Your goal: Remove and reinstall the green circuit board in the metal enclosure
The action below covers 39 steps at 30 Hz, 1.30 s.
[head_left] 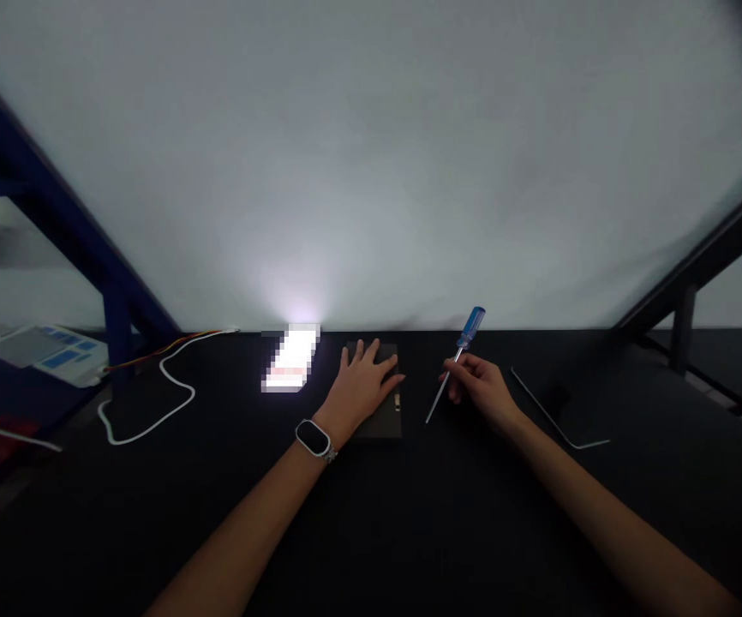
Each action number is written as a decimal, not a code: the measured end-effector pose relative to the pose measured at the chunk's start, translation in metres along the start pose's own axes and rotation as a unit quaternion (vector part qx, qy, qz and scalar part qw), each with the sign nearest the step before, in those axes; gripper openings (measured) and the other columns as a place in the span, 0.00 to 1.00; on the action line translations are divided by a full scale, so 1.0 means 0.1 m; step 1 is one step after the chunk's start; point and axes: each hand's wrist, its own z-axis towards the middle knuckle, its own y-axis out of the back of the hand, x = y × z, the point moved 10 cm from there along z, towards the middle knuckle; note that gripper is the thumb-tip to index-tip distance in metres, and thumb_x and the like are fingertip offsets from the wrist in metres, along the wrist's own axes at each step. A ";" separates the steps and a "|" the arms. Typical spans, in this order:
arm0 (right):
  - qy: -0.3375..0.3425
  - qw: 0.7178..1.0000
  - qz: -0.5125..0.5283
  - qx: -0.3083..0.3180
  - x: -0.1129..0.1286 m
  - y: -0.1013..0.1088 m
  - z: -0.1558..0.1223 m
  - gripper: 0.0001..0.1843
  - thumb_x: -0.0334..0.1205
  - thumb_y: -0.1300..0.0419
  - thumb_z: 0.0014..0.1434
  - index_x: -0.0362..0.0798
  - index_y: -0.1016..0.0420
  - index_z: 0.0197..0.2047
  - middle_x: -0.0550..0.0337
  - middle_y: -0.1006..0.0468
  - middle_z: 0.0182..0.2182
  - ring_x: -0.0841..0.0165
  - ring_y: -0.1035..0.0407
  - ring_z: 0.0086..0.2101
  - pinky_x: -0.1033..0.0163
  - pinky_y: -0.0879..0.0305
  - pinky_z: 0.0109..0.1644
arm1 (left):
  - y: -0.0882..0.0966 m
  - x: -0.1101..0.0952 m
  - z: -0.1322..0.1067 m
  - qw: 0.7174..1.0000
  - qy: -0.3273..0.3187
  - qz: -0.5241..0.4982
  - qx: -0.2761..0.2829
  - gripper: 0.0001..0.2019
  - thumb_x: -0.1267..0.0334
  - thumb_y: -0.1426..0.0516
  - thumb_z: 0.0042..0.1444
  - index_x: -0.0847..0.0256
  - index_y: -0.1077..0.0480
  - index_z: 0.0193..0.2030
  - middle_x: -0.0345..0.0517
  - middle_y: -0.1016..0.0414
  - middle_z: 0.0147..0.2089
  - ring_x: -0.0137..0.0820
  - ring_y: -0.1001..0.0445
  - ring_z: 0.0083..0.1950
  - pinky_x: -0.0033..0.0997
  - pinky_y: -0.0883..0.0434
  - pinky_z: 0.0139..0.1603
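My left hand (363,381) lies flat with spread fingers on a dark, flat rectangular object (380,422), which has a small metallic piece (397,402) at its right edge. What kind of object it is I cannot make out, as the hand covers much of it. To its right, my right hand (477,383) pinches a screwdriver (472,326) by its metal shaft. The blue handle points up and away, and the tip slants down toward the tabletop. A thin L-shaped metal rod (554,422), like a hex key, rests to the right of this hand.
A brightly glowing, pixelated rectangle (292,358) is left of the dark object on the black table (448,531). A white cable (152,424) curls at the left. Beyond it are a white-and-blue sheet (50,351) and a blue frame post (117,326). A pale wall (371,171) rises behind.
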 end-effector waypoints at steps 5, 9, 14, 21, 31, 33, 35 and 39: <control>-0.004 1.000 -0.001 0.004 -0.02 -0.03 0.01 0.19 0.53 0.33 0.52 0.45 0.29 0.30 0.58 0.21 0.26 0.76 0.33 0.18 0.70 0.37 0.19 | 0.03 -0.10 0.01 0.999 -0.007 0.050 0.016 0.21 0.52 0.53 0.67 0.57 0.34 0.61 0.59 0.38 0.66 0.57 0.39 0.65 0.60 0.42 0.61; -0.004 1.000 -0.006 0.002 -0.02 -0.04 0.00 0.19 0.53 0.33 0.52 0.45 0.29 0.31 0.58 0.21 0.26 0.76 0.33 0.17 0.70 0.38 0.19 | 0.11 -0.12 0.06 0.999 -0.016 0.036 0.027 0.19 0.52 0.49 0.65 0.57 0.30 0.57 0.56 0.32 0.60 0.53 0.34 0.60 0.56 0.39 0.59; 0.010 1.000 -0.010 0.008 -0.01 -0.02 -0.02 0.17 0.51 0.35 0.55 0.45 0.27 0.34 0.58 0.21 0.27 0.75 0.33 0.18 0.70 0.38 0.19 | 0.20 0.04 0.25 0.999 -0.031 -0.013 0.013 0.29 0.43 0.41 0.54 0.57 0.31 0.58 0.56 0.32 0.57 0.50 0.32 0.56 0.51 0.39 0.59; 0.012 1.000 -0.002 0.002 -0.01 -0.03 -0.05 0.18 0.51 0.35 0.56 0.45 0.26 0.40 0.59 0.22 0.28 0.75 0.33 0.18 0.69 0.38 0.18 | -0.07 0.11 0.37 0.988 -0.068 -0.133 0.028 0.34 0.35 0.46 0.54 0.56 0.33 0.60 0.52 0.31 0.58 0.46 0.32 0.58 0.48 0.41 0.62; 0.071 0.997 0.005 -0.035 0.21 -0.06 -0.02 0.19 0.50 0.35 0.56 0.45 0.26 0.45 0.62 0.24 0.26 0.75 0.34 0.17 0.68 0.39 0.19 | 0.14 0.06 0.01 0.992 -0.063 -0.104 -0.035 0.25 0.45 0.48 0.62 0.54 0.36 0.61 0.50 0.35 0.64 0.43 0.38 0.65 0.47 0.42 0.65; 0.082 0.996 -0.002 -0.039 0.26 -0.09 0.01 0.19 0.50 0.35 0.56 0.45 0.26 0.44 0.62 0.24 0.26 0.75 0.34 0.17 0.68 0.38 0.19 | 0.12 0.05 -0.05 0.993 -0.069 -0.094 -0.017 0.22 0.47 0.48 0.63 0.53 0.34 0.60 0.48 0.35 0.64 0.44 0.40 0.66 0.49 0.43 0.65; 0.093 0.994 -0.011 -0.051 0.32 -0.10 0.03 0.19 0.50 0.35 0.56 0.45 0.26 0.44 0.62 0.24 0.26 0.75 0.34 0.16 0.68 0.38 0.18 | 0.09 0.05 -0.06 0.994 -0.071 -0.081 -0.008 0.20 0.49 0.49 0.64 0.52 0.32 0.58 0.48 0.35 0.64 0.46 0.41 0.67 0.52 0.43 0.65; 0.124 0.990 -0.030 -0.065 0.54 -0.19 0.11 0.20 0.50 0.36 0.56 0.45 0.27 0.45 0.62 0.25 0.25 0.74 0.33 0.16 0.68 0.38 0.18 | 0.09 0.03 -0.05 0.995 -0.071 -0.065 -0.015 0.18 0.52 0.49 0.65 0.52 0.31 0.57 0.48 0.34 0.64 0.46 0.41 0.67 0.53 0.43 0.64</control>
